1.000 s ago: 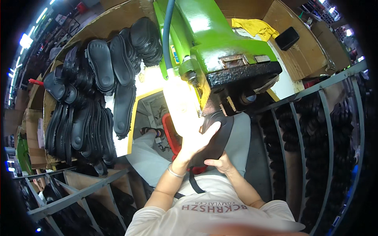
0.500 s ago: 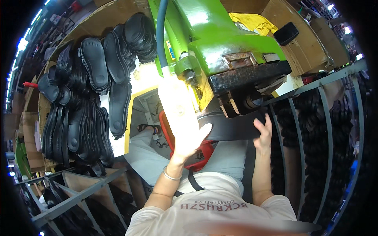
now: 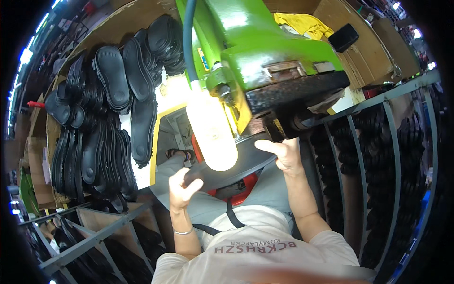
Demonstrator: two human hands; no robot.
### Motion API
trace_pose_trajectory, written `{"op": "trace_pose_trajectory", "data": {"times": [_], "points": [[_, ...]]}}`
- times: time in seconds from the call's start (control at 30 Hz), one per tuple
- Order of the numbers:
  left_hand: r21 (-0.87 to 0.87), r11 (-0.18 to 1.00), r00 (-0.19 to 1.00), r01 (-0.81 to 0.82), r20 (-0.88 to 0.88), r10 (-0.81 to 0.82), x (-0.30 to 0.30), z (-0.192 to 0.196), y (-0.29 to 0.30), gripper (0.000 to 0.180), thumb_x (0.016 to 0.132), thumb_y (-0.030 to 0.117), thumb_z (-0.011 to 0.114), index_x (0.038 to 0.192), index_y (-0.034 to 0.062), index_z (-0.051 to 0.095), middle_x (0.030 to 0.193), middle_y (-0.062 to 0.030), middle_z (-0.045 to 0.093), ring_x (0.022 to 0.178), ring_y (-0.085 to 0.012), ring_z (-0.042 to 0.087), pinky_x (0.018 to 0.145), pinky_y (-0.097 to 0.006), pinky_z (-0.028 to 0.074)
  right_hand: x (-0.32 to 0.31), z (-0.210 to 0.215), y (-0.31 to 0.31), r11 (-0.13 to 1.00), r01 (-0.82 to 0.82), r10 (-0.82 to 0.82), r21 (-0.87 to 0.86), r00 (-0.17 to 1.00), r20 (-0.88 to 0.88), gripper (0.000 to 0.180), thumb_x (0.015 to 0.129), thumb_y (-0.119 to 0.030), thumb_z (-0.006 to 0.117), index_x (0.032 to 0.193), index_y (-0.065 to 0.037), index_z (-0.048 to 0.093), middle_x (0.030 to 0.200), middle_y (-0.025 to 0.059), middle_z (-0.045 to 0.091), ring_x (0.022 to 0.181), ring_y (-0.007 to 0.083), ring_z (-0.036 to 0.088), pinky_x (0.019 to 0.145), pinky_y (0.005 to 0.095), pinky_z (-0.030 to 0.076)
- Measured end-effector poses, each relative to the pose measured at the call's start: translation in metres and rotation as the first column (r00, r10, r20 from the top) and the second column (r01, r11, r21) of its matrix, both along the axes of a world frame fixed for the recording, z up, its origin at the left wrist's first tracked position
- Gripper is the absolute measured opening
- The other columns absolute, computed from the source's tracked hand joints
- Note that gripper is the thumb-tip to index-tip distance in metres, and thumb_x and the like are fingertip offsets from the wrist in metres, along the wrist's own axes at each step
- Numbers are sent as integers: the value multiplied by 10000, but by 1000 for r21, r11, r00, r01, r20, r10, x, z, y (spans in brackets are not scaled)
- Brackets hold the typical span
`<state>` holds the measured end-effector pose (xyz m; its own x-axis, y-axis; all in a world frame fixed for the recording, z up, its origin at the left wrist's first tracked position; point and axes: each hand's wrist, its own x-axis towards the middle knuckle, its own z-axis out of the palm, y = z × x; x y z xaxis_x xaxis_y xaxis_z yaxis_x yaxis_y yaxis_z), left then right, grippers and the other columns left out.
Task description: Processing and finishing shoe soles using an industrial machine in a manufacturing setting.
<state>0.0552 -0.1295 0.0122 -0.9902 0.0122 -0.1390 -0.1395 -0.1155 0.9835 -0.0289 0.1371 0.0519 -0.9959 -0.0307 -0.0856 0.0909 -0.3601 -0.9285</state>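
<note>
Hands apart, one towards each end of a black sole (image 3: 253, 158), which spans between them in front of the machine's working head. Left hand (image 3: 184, 187) looks pinched on its left end; right hand (image 3: 286, 154) lies at the other, fingers against it; cannot tell whether it grips.

Judgement: support both ends evenly, turn the edge smoothly, keep the right fingertips clear of the head's black block (image 3: 298, 92).

Glowing lamp (image 3: 210, 137) hangs over the sole's middle, hiding part of it and crowding the left hand's path. Red basket (image 3: 248, 182) below, between the knees. Above, green machine (image 3: 279, 52). Left: stacked soles (image 3: 101, 161) by the yellow-edged tabletop (image 3: 145, 176). Right: metal rack (image 3: 383, 98), close by the right arm.
</note>
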Motion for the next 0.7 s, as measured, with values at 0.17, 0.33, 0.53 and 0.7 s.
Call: {"op": "trace_pose_trajectory", "data": {"times": [0.17,0.33,0.53,0.7], "points": [[-215,961,969,172,-140,-204,-28,17,55,190,763,55,718,903,-27,620,793,-54,643,706,-89,567,642,-238,462,-5,3,-18,988,-46,73,148,980,-184,354,678,27,756,988,1,587,906,83,653,822,134,624,763,269,507],[-264,964,954,6,-287,-84,-61,15,98,140,794,37,691,908,-14,627,774,-16,613,689,-64,531,619,-209,434,30,-26,-12,975,123,-111,185,991,-77,413,736,-44,739,1094,6,539,979,92,631,896,159,609,810,288,491],[-549,796,800,-253,-582,-146,-65,37,108,188,735,43,750,636,25,591,563,19,518,493,-40,415,436,-228,315,112,-75,-12,967,-256,251,-1,949,193,429,794,-23,693,1181,49,522,1115,105,611,1025,161,574,904,304,457],[-617,700,731,-359,-652,-200,-67,33,102,114,714,39,765,691,28,654,533,32,485,476,-43,380,432,-240,294,120,-71,-19,957,-289,281,34,948,147,402,797,-31,694,1157,48,535,1091,108,624,1007,162,584,882,293,464]]}}
